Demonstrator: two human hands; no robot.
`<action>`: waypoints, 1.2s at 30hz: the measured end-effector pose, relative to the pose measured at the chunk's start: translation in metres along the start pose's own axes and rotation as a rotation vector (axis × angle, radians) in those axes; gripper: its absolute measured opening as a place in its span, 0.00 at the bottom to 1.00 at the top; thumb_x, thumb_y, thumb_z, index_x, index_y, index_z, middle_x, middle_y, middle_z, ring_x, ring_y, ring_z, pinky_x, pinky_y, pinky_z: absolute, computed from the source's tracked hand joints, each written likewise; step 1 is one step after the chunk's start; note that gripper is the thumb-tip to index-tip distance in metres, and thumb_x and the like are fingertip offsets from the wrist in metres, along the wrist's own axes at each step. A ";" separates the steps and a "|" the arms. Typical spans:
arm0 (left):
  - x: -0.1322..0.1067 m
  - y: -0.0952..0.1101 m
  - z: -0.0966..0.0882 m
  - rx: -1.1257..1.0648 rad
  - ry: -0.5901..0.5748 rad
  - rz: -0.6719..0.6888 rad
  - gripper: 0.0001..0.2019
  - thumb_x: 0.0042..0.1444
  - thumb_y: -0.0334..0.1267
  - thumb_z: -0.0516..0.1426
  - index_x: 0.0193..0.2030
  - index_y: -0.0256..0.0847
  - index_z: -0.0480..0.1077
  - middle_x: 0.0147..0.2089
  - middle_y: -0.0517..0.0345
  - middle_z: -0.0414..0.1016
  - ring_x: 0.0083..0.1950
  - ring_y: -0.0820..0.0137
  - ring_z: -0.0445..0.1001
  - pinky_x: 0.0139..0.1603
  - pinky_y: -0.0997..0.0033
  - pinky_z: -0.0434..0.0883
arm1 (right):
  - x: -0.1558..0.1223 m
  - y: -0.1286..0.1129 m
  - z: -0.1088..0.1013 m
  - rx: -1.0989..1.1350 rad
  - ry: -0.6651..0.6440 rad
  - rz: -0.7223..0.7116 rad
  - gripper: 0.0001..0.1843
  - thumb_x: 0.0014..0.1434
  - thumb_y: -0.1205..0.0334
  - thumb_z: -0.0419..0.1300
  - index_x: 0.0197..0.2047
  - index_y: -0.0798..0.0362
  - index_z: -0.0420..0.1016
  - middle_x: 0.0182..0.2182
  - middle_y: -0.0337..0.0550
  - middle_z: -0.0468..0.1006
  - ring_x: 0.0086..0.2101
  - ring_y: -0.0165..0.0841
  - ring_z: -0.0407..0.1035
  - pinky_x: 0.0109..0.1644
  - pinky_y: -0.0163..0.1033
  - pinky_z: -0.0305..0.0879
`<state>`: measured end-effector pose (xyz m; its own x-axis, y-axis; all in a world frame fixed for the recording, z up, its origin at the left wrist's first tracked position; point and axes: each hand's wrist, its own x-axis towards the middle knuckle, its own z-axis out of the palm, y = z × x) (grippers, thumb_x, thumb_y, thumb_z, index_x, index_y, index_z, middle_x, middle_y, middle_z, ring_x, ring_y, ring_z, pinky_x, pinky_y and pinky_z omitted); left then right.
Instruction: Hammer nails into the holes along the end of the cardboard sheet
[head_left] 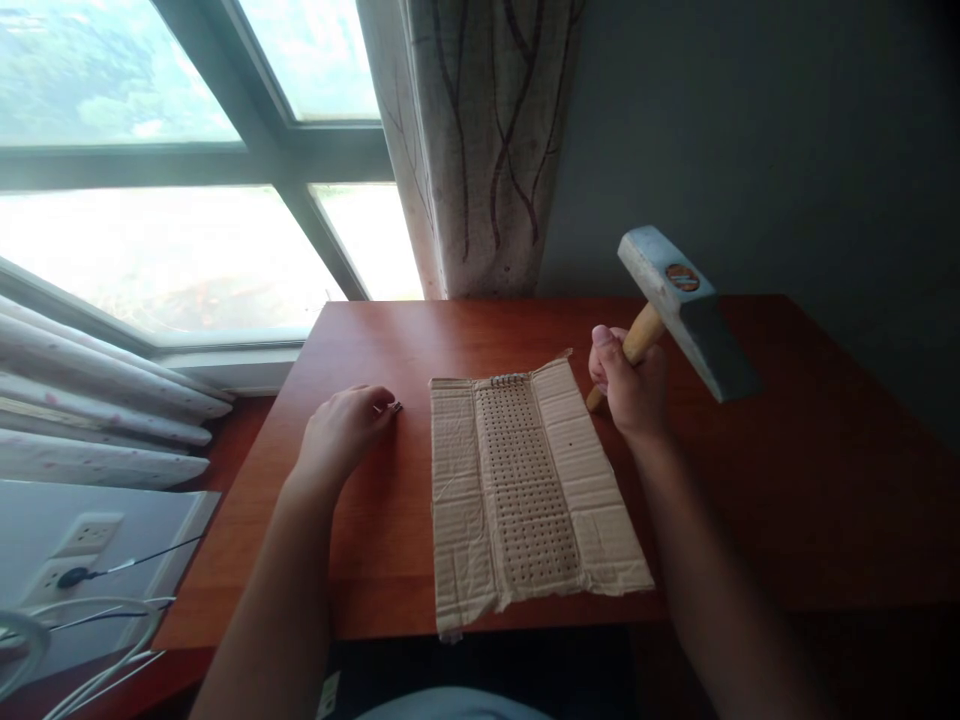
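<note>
My right hand [630, 385] is closed around the wooden handle of a hammer [686, 310], held raised with its grey steel head up and to the right of the cardboard. A flat piece of cardboard [525, 490] lies on the red-brown table [787, 450]; its middle strip is covered in rows of small holes, and a row of nails stands at its far edge [508, 381]. My left hand [346, 425] rests on the table left of the cardboard, its fingertips pinched on small metal nails [393, 407].
A patterned curtain [487, 140] hangs behind the table next to a large window [172, 240]. Rolled fabric [105, 420] lies at the left. A wall socket with a plugged cable [75, 570] and white cables [90, 650] sit at the lower left.
</note>
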<state>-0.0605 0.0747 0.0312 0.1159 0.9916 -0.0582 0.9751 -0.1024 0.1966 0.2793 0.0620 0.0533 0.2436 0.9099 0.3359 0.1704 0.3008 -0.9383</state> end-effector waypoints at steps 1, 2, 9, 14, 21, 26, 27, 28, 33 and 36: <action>0.001 0.001 0.000 0.021 0.004 0.000 0.14 0.60 0.48 0.54 0.39 0.47 0.79 0.41 0.52 0.83 0.39 0.59 0.79 0.32 0.66 0.64 | 0.000 0.000 0.000 0.002 0.003 0.001 0.32 0.63 0.38 0.59 0.19 0.50 0.54 0.15 0.33 0.54 0.18 0.25 0.48 0.22 0.38 0.46; 0.002 0.002 0.001 0.045 0.005 -0.003 0.14 0.60 0.48 0.54 0.39 0.46 0.79 0.42 0.51 0.83 0.39 0.59 0.78 0.32 0.66 0.64 | 0.000 0.000 -0.001 0.009 0.004 0.002 0.32 0.63 0.38 0.59 0.18 0.50 0.54 0.15 0.33 0.54 0.18 0.25 0.48 0.22 0.38 0.46; 0.003 0.005 0.001 0.160 0.015 -0.032 0.14 0.60 0.47 0.53 0.37 0.48 0.80 0.40 0.49 0.82 0.38 0.57 0.78 0.30 0.67 0.63 | 0.002 0.003 -0.006 0.021 0.041 -0.005 0.33 0.62 0.37 0.58 0.17 0.49 0.53 0.14 0.33 0.55 0.17 0.26 0.50 0.21 0.38 0.48; 0.003 0.010 0.001 0.185 0.006 -0.101 0.15 0.60 0.47 0.52 0.40 0.47 0.79 0.43 0.47 0.82 0.38 0.55 0.78 0.30 0.65 0.65 | 0.003 0.005 -0.009 0.051 0.056 -0.013 0.32 0.63 0.39 0.58 0.17 0.49 0.53 0.14 0.33 0.55 0.17 0.26 0.50 0.21 0.38 0.47; 0.005 0.005 0.005 -0.001 0.192 -0.038 0.15 0.61 0.44 0.53 0.46 0.43 0.79 0.48 0.48 0.79 0.41 0.58 0.79 0.39 0.62 0.72 | 0.003 0.002 -0.009 0.056 0.055 -0.007 0.33 0.62 0.38 0.58 0.17 0.49 0.53 0.14 0.33 0.54 0.17 0.26 0.50 0.21 0.38 0.48; 0.006 0.015 0.001 -0.475 0.412 0.045 0.12 0.60 0.43 0.57 0.43 0.41 0.79 0.44 0.53 0.81 0.41 0.66 0.80 0.46 0.68 0.76 | 0.003 0.001 -0.010 0.038 0.044 -0.009 0.33 0.62 0.36 0.58 0.17 0.49 0.53 0.14 0.34 0.55 0.17 0.27 0.50 0.21 0.38 0.48; 0.006 0.020 -0.002 -0.590 0.442 0.037 0.12 0.58 0.44 0.59 0.42 0.41 0.79 0.43 0.53 0.81 0.42 0.66 0.80 0.47 0.67 0.77 | 0.003 0.001 -0.010 0.033 0.043 -0.008 0.33 0.62 0.36 0.57 0.17 0.48 0.53 0.14 0.34 0.55 0.17 0.27 0.50 0.21 0.38 0.48; 0.005 0.026 -0.004 -0.700 0.466 0.025 0.11 0.57 0.44 0.61 0.41 0.40 0.78 0.42 0.53 0.82 0.42 0.65 0.81 0.48 0.66 0.78 | 0.003 0.001 -0.010 0.029 0.042 -0.008 0.33 0.62 0.36 0.57 0.17 0.48 0.53 0.14 0.34 0.55 0.17 0.27 0.50 0.21 0.38 0.49; 0.001 0.063 -0.018 -1.031 0.430 0.085 0.12 0.50 0.43 0.68 0.38 0.39 0.78 0.37 0.54 0.83 0.38 0.66 0.81 0.44 0.64 0.81 | 0.003 0.003 -0.011 0.044 0.054 -0.014 0.32 0.64 0.39 0.57 0.17 0.49 0.53 0.14 0.34 0.55 0.17 0.26 0.51 0.22 0.38 0.48; 0.002 0.084 -0.020 -0.997 0.353 0.170 0.10 0.51 0.43 0.68 0.37 0.40 0.80 0.36 0.55 0.83 0.37 0.67 0.82 0.44 0.64 0.81 | 0.003 0.004 -0.011 0.073 0.052 -0.011 0.32 0.64 0.41 0.58 0.17 0.49 0.54 0.14 0.34 0.55 0.17 0.26 0.50 0.22 0.38 0.47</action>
<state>0.0174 0.0701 0.0670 0.0187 0.9537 0.3001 0.3381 -0.2885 0.8958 0.2912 0.0627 0.0520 0.2915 0.8909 0.3483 0.1036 0.3325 -0.9374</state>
